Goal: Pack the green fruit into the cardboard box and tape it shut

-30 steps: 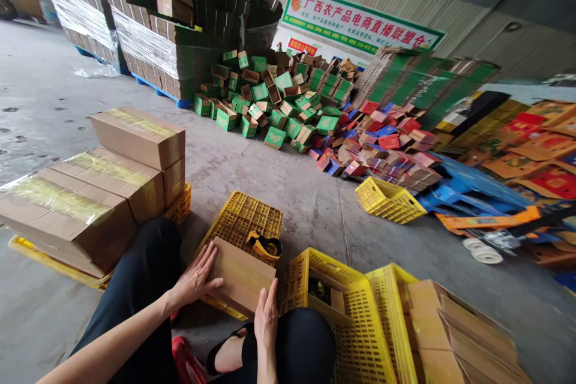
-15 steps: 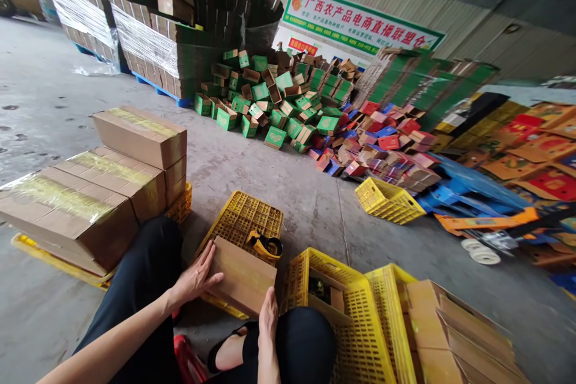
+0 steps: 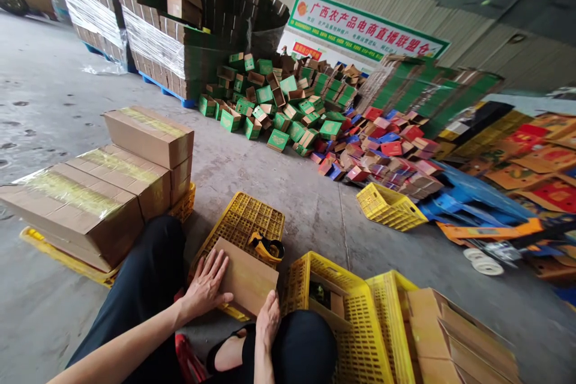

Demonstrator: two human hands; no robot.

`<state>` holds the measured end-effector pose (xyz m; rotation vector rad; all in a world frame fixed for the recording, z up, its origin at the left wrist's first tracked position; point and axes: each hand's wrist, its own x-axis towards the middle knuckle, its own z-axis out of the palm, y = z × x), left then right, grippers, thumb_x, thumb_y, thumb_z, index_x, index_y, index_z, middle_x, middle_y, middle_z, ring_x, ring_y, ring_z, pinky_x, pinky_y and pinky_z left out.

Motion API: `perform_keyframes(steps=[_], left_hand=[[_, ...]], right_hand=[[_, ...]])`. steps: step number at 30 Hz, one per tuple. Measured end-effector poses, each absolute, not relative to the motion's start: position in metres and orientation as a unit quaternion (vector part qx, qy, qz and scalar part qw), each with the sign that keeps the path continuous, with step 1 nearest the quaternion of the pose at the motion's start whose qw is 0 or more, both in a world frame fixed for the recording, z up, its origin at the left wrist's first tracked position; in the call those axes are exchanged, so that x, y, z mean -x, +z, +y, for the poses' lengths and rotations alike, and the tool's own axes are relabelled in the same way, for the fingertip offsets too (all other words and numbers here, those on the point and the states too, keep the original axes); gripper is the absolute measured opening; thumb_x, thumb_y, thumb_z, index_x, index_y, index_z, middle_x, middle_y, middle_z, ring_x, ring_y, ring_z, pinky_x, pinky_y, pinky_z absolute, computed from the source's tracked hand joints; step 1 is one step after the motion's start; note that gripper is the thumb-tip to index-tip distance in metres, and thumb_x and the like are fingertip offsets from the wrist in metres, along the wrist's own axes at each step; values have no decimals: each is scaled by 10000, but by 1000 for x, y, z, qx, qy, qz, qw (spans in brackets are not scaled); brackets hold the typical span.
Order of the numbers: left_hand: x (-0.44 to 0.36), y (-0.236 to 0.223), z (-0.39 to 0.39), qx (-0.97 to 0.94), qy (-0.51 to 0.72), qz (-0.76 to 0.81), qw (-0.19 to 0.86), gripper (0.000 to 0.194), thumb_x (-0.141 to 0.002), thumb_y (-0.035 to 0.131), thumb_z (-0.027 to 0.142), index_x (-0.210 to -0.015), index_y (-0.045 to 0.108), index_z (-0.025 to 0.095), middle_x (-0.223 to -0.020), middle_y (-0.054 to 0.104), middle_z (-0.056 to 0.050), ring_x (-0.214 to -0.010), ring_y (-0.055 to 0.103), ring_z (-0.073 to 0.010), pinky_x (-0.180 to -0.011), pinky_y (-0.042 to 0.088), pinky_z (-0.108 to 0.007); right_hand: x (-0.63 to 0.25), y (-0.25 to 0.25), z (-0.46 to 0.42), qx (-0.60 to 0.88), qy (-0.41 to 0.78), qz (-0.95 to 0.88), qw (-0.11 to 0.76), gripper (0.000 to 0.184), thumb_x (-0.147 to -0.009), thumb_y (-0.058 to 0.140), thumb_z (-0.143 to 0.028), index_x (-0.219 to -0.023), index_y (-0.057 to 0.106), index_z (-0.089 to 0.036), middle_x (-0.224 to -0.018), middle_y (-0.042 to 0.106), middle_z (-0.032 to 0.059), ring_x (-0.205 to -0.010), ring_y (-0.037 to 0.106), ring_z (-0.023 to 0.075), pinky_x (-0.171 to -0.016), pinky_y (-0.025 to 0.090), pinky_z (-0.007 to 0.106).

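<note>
A closed brown cardboard box [image 3: 249, 281] with a yellowish strip of tape rests on an upturned yellow crate [image 3: 252, 215] between my knees. My left hand [image 3: 209, 282] lies on the box's left end, its fingers stretched out and slightly spread. At the right end, my right hand [image 3: 269, 317] has its fingers bent against the near corner; its thumb side faces up. Just beyond the box, a yellow and black tape dispenser [image 3: 266, 247] lies on the crate, close to the box's far edge.
Taped cartons [image 3: 72, 195] are stacked on crates at my left. On my right stands a yellow crate [image 3: 366, 306] holding an open box with dark contents, beside folded cardboard [image 3: 450, 330]. Farther off are heaped green boxes [image 3: 278, 139], red and blue boxes, and a pallet jack [image 3: 490, 231].
My left hand has slid farther onto the box top, fingers flatter. My right hand's fingers have bent more around the right corner. The box has barely moved; the view has shifted slightly.
</note>
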<state>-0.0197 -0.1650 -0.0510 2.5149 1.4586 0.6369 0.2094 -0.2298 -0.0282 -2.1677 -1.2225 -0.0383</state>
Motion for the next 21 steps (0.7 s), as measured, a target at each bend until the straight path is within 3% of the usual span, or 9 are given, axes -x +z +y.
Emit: perform_keyframes(steps=[3, 6, 8, 12, 17, 21], left_hand=[[20, -47, -164, -846, 197, 488, 85, 1012, -901, 621, 782, -1676, 348, 190, -1736, 260, -185, -1598, 224, -472, -1231, 314, -644], [18, -42, -161, -841, 188, 500, 87, 933, -942, 564, 774, -1660, 390, 205, -1727, 293, -174, -1589, 264, -456, -1200, 375, -615], [15, -37, -159, -833, 190, 511, 92, 854, -988, 489, 759, -1647, 421, 219, -1715, 326, -168, -1583, 289, -446, -1177, 402, -619], [15, -28, -154, -828, 185, 518, 114, 747, -1042, 397, 721, -1611, 486, 246, -1697, 377, -145, -1581, 313, -414, -1154, 440, -599], [25, -25, -147, -837, 190, 495, 137, 661, -1065, 389, 685, -1603, 490, 314, -1683, 415, -113, -1580, 335, -380, -1148, 464, -585], [33, -32, -146, -847, 200, 475, 132, 701, -1058, 397, 695, -1629, 445, 290, -1698, 387, -114, -1593, 312, -367, -1186, 449, -545]], right_hand=[[-204, -31, -229, 819, -35, -473, 322, 977, -1054, 6, -643, -1401, 637, 16, -1304, 701, 329, -1188, 721, 365, -969, 569, 453], [-193, -34, -231, 797, -55, -547, 252, 800, -1090, 65, -484, -1483, 590, -27, -1531, 555, 290, -1464, 502, 412, -1170, 398, 622], [-181, -37, -232, 781, -56, -587, 207, 691, -1096, 124, -385, -1499, 593, -76, -1566, 539, 247, -1512, 443, 405, -1212, 328, 654], [-150, -42, -223, 748, -44, -636, 184, 593, -1094, 249, -346, -1527, 574, -102, -1586, 524, 226, -1506, 464, 373, -1217, 378, 572], [-116, -34, -205, 712, 0, -682, 168, 556, -1080, 308, -295, -1610, 469, -246, -1643, 484, 112, -1556, 396, 322, -1244, 357, 550], [-112, -17, -201, 709, 29, -691, 135, 553, -1078, 353, -317, -1628, 400, -353, -1676, 435, 38, -1568, 378, 301, -1255, 336, 547]])
